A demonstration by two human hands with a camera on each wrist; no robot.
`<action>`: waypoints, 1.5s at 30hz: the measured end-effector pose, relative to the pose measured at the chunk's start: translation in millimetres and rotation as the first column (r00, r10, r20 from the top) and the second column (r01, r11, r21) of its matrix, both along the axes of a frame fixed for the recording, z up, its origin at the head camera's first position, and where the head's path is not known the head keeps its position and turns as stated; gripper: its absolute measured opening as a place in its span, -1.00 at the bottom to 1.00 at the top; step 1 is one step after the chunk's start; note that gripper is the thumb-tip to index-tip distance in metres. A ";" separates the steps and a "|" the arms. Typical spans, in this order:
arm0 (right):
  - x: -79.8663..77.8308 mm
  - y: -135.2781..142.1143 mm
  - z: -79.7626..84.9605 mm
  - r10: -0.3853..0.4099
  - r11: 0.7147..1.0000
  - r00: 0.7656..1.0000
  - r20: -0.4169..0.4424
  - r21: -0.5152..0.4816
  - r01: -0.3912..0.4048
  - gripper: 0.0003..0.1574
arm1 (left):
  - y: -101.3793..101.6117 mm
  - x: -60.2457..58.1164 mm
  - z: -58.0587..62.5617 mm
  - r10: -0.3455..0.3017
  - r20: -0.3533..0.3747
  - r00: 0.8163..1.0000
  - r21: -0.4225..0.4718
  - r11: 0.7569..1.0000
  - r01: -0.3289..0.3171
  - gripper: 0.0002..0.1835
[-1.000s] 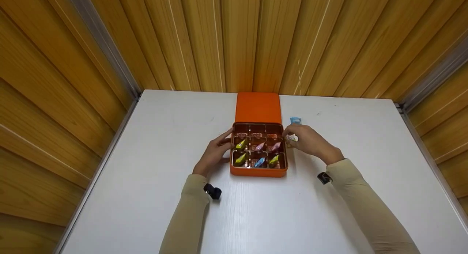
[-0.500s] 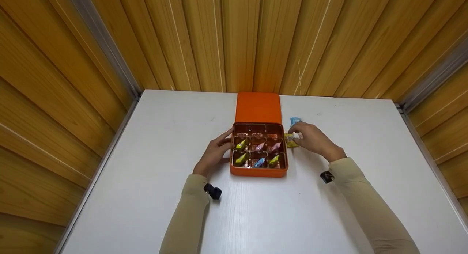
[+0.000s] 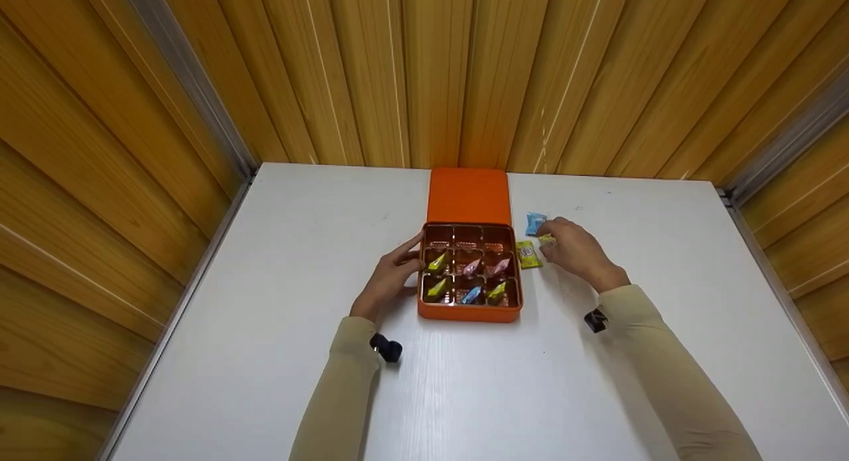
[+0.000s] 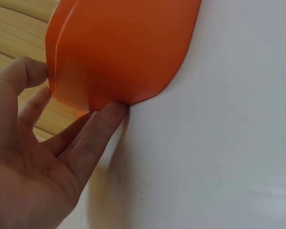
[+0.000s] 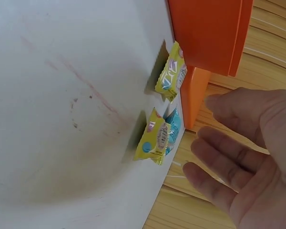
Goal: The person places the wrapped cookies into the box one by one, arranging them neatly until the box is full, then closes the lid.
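R hand (image 3: 576,250) unclenched, thumb & fingers apart, gripping nothing, approx 3 o'clock of orange box (image 3: 469,313), head view. L hand (image 3: 387,282) at 9, fingers fairly straight, tips against box wall.

Loose pkts on white table (image 3: 464,395): 1st yellow pkt (image 3: 529,255) just beside box, betw 2 & 3; 2nd yellow pkt (image 3: 547,239) approx 2, partly behind R hand; blue pkt (image 3: 535,223) near it, also approx 2, can't tell if touching.

Inside box, 1 pkt per compartment: centre pink pkt (image 3: 471,267), right pink pkt (image 3: 501,266) at 3, front blue pkt (image 3: 471,294) at 6, yellow-green pkts (image 3: 436,289) at 9, 7:30 & 4:30. Orange panel (image 3: 468,194) at 12.
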State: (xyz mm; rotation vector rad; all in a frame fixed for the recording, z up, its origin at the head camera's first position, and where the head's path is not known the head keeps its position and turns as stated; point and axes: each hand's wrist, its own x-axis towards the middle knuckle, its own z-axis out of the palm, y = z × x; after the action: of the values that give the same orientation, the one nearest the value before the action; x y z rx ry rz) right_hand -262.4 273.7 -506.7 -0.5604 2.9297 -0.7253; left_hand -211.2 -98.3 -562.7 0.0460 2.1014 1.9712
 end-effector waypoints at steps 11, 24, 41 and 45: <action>-4.6 2.6 -8.9 -0.105 0.988 0.994 0.023 0.117 0.102 -0.57 | 1.1 -0.6 -0.1 0.011 0.016 1.000 -0.001 1.000 -0.011 -0.30; -4.3 4.3 -23.0 -0.113 0.983 0.993 -0.042 0.140 0.117 -0.65 | -0.2 -0.1 -0.5 -0.017 0.006 1.000 -0.004 1.000 0.017 -0.29; -5.4 14.5 -27.8 -0.068 0.995 0.997 -0.047 0.068 0.072 -0.74 | -1.2 -0.4 0.1 -0.008 0.003 1.000 0.014 1.000 0.008 -0.29; -4.9 15.6 -27.7 -0.075 0.996 0.996 -0.037 0.045 0.077 -0.74 | -0.1 -0.4 -0.2 0.001 0.009 1.000 0.029 1.000 -0.001 -0.28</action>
State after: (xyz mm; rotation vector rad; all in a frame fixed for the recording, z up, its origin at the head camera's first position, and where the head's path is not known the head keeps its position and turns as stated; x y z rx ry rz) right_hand -267.2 289.3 -534.4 -0.4646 3.0061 -0.6604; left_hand -211.6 -98.4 -562.9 0.0416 2.0679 1.9988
